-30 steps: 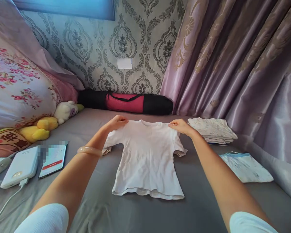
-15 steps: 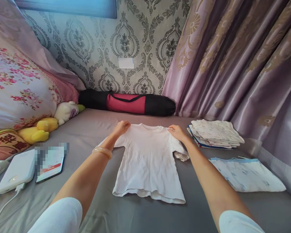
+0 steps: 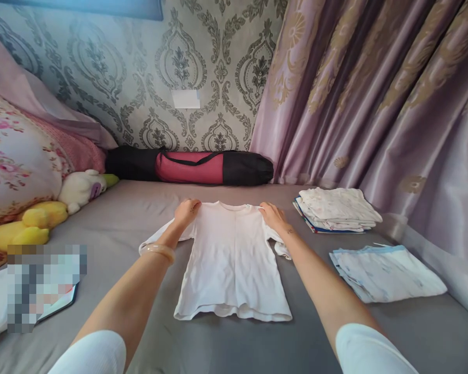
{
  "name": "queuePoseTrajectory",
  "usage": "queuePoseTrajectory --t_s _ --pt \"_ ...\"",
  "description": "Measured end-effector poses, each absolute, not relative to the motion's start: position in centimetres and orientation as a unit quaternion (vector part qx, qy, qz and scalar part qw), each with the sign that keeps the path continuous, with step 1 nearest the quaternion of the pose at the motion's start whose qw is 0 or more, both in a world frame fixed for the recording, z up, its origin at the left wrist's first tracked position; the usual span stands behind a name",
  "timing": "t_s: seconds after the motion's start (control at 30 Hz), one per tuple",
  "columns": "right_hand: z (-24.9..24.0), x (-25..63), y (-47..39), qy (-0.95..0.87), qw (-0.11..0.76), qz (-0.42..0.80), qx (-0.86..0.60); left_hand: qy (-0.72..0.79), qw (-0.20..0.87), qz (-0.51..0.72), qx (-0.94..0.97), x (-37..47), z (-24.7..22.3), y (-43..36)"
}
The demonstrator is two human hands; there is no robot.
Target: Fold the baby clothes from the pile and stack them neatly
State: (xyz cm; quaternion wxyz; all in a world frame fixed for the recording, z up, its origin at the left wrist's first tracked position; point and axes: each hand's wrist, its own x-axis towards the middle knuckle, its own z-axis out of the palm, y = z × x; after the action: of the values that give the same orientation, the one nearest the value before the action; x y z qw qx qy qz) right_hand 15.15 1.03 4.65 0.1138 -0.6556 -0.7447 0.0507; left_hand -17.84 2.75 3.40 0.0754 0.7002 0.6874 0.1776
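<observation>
A small white shirt (image 3: 234, 259) lies spread on the grey bed sheet (image 3: 234, 348), its collar away from me and its hem towards me. My left hand (image 3: 187, 212) is closed on the left shoulder, with a pale bangle (image 3: 159, 251) round that wrist. At the right shoulder, beside the collar, my right hand (image 3: 273, 214) is closed on the cloth. The left sleeve reaches out under my forearm. Part of the right sleeve is bunched and partly covered by my right arm.
To the right lie a stack of folded cloths (image 3: 339, 208) and a folded blue-edged cloth (image 3: 390, 272). A black and red long bag (image 3: 189, 167) rests along the wall. On the left are plush toys (image 3: 81, 189), a floral pillow (image 3: 19, 161) and a blurred phone (image 3: 58, 306).
My view has turned a little to the right. The shirt lies flatter and its hem straighter, and my right hand has shifted its hold on the shoulder, fingers now more on top.
</observation>
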Motion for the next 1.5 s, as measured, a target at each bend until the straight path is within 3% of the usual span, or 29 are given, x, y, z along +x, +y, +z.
queuePoseTrajectory --t_s 0.3,0.53,0.7,0.87,1.03,1.3,1.5 --pt "2.5 14.9 1.7 -0.732 0.114 0.107 -0.663 0.696 0.062 0.127 0.704 -17.3 1.3 2.7" --pt "4.2 18.9 2.4 -0.687 0.171 0.22 -0.671 0.677 0.037 0.132 0.723 -17.8 2.8 0.4" --pt "5.5 23.4 -1.8 -0.595 0.22 0.326 -0.701 0.582 0.119 0.095 0.799 -17.2 4.8 -4.3" --pt "5.6 24.5 -5.5 -0.618 0.155 0.389 -0.666 0.421 0.207 0.035 0.882 -11.9 6.0 -8.8" --pt "4.9 23.3 -6.5 -0.647 0.049 0.259 -0.716 0.282 0.236 0.048 0.929 -5.6 5.9 -13.3" --pt "6.2 21.7 -7.5 -0.598 0.089 0.037 -0.796 0.314 0.19 0.106 0.924 -4.5 2.7 -17.6" --pt "6.8 21.3 -7.6 -0.574 0.147 0.132 -0.795 0.321 0.227 0.155 0.906 -4.9 1.7 -17.7"
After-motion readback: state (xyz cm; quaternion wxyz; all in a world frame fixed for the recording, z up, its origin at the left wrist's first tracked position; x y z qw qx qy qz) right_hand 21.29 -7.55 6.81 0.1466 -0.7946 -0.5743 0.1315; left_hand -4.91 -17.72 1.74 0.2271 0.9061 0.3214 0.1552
